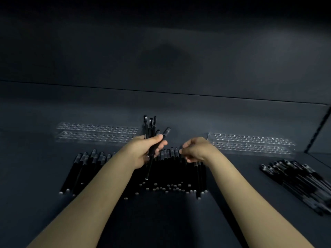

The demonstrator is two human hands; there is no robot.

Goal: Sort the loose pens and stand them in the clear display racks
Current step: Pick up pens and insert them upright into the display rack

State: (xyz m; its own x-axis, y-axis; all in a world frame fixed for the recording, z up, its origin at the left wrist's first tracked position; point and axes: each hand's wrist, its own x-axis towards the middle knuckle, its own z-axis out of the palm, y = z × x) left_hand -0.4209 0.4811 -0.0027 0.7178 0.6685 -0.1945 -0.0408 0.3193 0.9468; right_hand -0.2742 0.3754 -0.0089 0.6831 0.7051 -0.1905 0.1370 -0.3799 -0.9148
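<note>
1. Lying nearest on the dark table, the main pile of black pens spreads side by side, ends toward the camera. All loose, none racked.
2. Side pile at the right edge, well apart from the main pile, pens slanted and blurred. Looks like a separate sorted group, but I can't tell the type.
3. Left hand above the far part of the main pile, fingers and thumb wrapped round a bundle of several pens. The bundle stands roughly upright, with one pen hanging lower and another tilted out to the right.
4. Right hand just beside the left, over the far ends of the main pile, fingers curled in with fingertips close to the pen ends. It's too dark to tell whether it pinches a pen or holds nothing.
5. Left rack, further back and left of the bundle: clear, rows of holes, no pens standing in it.
6. Right rack, further back and right of the right hand: also clear and bare of pens.
7. Progress judgement: early. Sorting is under way, with one handful gathered. Standing pens in the racks is not begun, and nearly all the pens are left to do.
</note>
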